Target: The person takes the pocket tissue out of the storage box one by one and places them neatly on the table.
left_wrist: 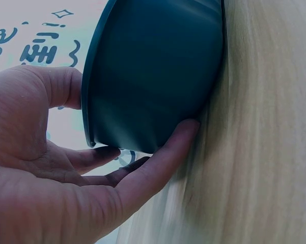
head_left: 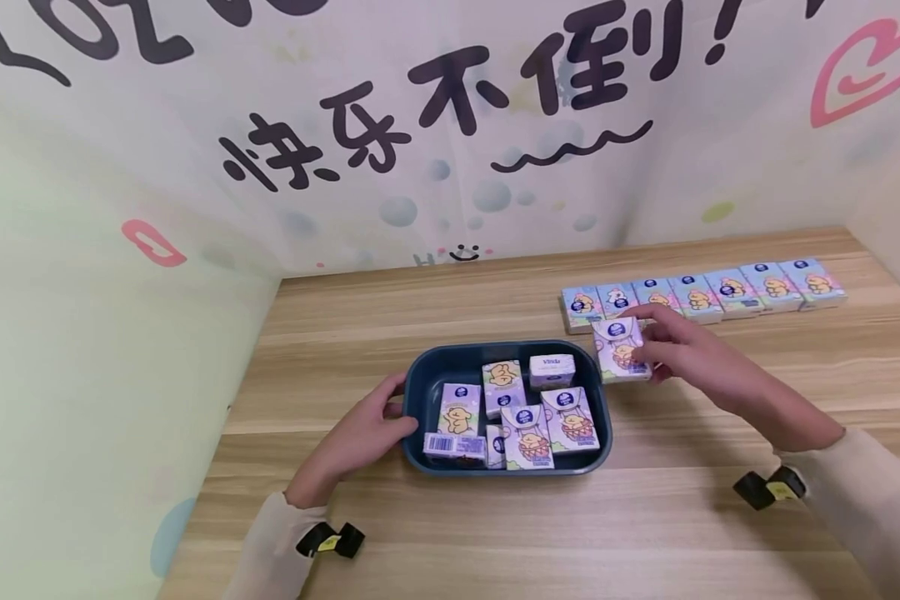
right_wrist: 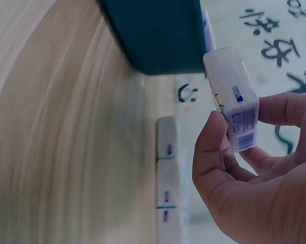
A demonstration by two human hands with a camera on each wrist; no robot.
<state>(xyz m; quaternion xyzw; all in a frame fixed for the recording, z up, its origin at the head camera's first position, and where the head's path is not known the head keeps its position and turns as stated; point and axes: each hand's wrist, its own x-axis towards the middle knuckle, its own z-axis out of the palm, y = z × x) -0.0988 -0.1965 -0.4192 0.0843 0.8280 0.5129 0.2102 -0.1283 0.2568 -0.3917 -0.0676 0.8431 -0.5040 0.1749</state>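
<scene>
My right hand point(head_left: 682, 354) pinches a small purple tissue pack point(head_left: 613, 354) between thumb and fingers. In the head view the pack is by the right rim of a dark blue plastic basin point(head_left: 603, 450); the right wrist view shows it raised off the table, its barcode end point(right_wrist: 243, 140) near the fingers. My left hand point(head_left: 363, 429) holds the basin's left end, thumb at the rim and fingers against the outer wall point(left_wrist: 147, 91). Several purple tissue packs point(head_left: 528, 437) lie jumbled inside, some flat and some on edge.
A row of several blue tissue packs point(head_left: 697, 302) lies side by side on the wooden table point(head_left: 495, 533) behind my right hand. A printed wall sheet point(head_left: 450, 192) rises at the table's back edge. Another wall surface point(head_left: 82, 375) stands on the left.
</scene>
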